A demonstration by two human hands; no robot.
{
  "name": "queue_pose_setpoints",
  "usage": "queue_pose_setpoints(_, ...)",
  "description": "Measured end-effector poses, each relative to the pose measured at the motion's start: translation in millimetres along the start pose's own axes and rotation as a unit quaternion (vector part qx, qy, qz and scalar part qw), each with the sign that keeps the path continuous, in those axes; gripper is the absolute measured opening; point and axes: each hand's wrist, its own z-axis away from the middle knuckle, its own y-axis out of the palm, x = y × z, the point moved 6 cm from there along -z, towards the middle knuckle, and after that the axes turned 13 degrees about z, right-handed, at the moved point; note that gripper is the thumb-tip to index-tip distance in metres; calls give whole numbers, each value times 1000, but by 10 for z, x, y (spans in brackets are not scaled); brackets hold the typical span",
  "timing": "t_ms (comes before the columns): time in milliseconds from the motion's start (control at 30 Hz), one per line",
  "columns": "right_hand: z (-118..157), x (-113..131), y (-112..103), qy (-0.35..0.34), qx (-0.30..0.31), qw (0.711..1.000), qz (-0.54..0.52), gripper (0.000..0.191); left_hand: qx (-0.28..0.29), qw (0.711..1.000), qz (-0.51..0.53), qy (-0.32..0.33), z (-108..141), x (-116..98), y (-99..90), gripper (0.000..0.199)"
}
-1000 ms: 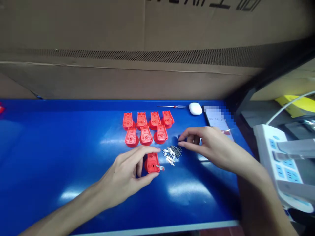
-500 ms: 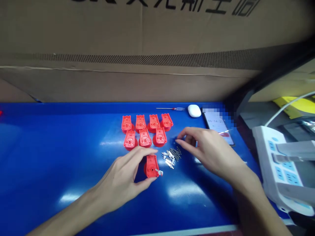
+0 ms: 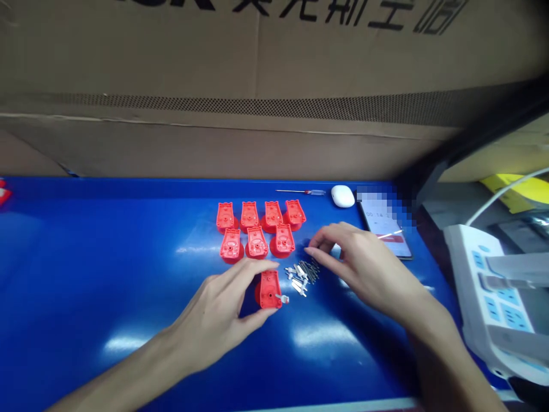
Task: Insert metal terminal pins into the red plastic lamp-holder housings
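Observation:
My left hand [image 3: 210,320] grips a red plastic housing [image 3: 269,286] between thumb and fingers, its hollow side facing up. A small white-and-grey part [image 3: 283,298] sticks out at the housing's lower right corner. My right hand [image 3: 364,263] hovers just behind and right of a small pile of loose pieces, thumb and index finger pinched together; whatever may be between them is too small to make out. Within the pile are white plastic pieces [image 3: 297,287] and thin dark metal pins [image 3: 309,271]. Several more red housings [image 3: 256,243] stand in two rows beyond my left hand.
On the blue table [image 3: 141,269], a screwdriver [image 3: 306,192], a white rounded case [image 3: 342,196] and a phone [image 3: 386,226] lie along the back right. A white power strip [image 3: 484,286] stands at the right. Behind rises a cardboard wall [image 3: 214,149].
The camera view has shifted slightly, so the table items appear a little further right. Both hands keep nearly the same pose, the left still holding the red housing.

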Motion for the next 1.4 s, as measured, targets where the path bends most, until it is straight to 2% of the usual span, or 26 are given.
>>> queue_pose_setpoints(133,60,236,-75,-68,6,995,-67,19,1,1000,1,-9,11,30,-1,60)
queue_pose_setpoints(233,139,425,-95,-137,16,987,-78,8,19,1000,6,-8,18,46,20,68)
queue_pose_setpoints(300,187,490,-67,-163,24,983,-80,23,24,1000,4,-11,19,58,29,74)
queue_pose_setpoints(433,230,511,52,-169,21,983,-63,50,21,999,4,-29,27,97,38,75)
queue_pose_setpoints(600,213,515,147,-177,48,982,-52,54,17,999,9,-37,51,145,52,84)
queue_pose_setpoints(700,177,398,82,-154,69,984,-50,47,22,999,13,-41,50,148,55,88)
queue_pose_setpoints(833,87,39,-73,-44,40,998,-12,25,30,998,8,-47,38,113,47,86)
queue_pose_setpoints(933,37,-148,-92,-1,17,1000,11,30,30,998,9,-46,26,87,37,86)
queue_pose_setpoints(1133,-2,-187,103,-21,63,998,-13,25,31,998,14,-44,16,72,28,81)
queue_pose_setpoints(1233,-11,-180,132,-13,61,998,-15,21,31,998,11,-45,23,80,27,81)
queue_pose_setpoints(1400,-17,-166,130,-6,62,998,-22,25,31,999,6,-44,33,100,34,82)
